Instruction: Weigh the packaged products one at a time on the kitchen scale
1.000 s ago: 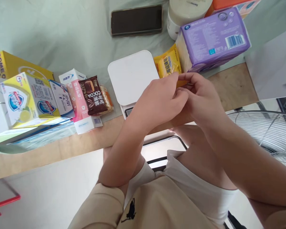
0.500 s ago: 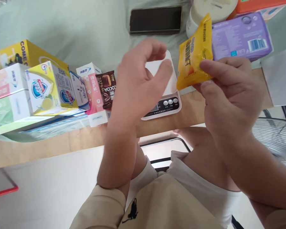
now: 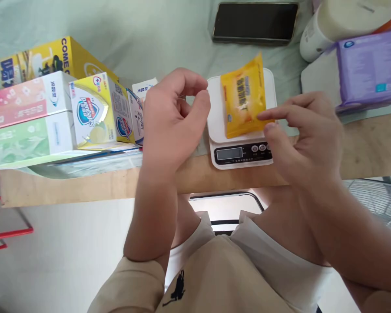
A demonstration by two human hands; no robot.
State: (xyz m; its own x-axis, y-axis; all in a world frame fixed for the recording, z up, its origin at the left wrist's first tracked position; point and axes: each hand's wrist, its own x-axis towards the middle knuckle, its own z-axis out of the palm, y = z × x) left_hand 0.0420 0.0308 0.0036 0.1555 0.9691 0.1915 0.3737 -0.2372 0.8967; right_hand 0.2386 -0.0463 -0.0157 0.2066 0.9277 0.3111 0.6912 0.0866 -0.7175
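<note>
A yellow snack packet (image 3: 243, 98) lies on the white platform of a kitchen scale (image 3: 217, 126), leaning a little to one side. My right hand (image 3: 309, 134) pinches its lower right corner between thumb and index finger. Left of the scale, my left hand (image 3: 177, 117) hovers with loosely curled fingers. Its thumb and index tips are close but apart, with nothing visible between them. The scale's small display (image 3: 230, 153) shows no readable figure. My right fingers cover the end of its button row.
Soap and toothpaste boxes, among them a yellow-and-white Safeguard box (image 3: 91, 113), stand at the left. A phone (image 3: 256, 22) lies at the back. A white jar (image 3: 326, 30) and a purple pack (image 3: 371, 65) are at the right. The wooden table edge (image 3: 84, 187) runs in front.
My right hand has brought the yellow snack packet left and down onto the scale. The left hand's fingers have curled closer together. The view has shifted, and the brown cocoa packet is now hidden.
</note>
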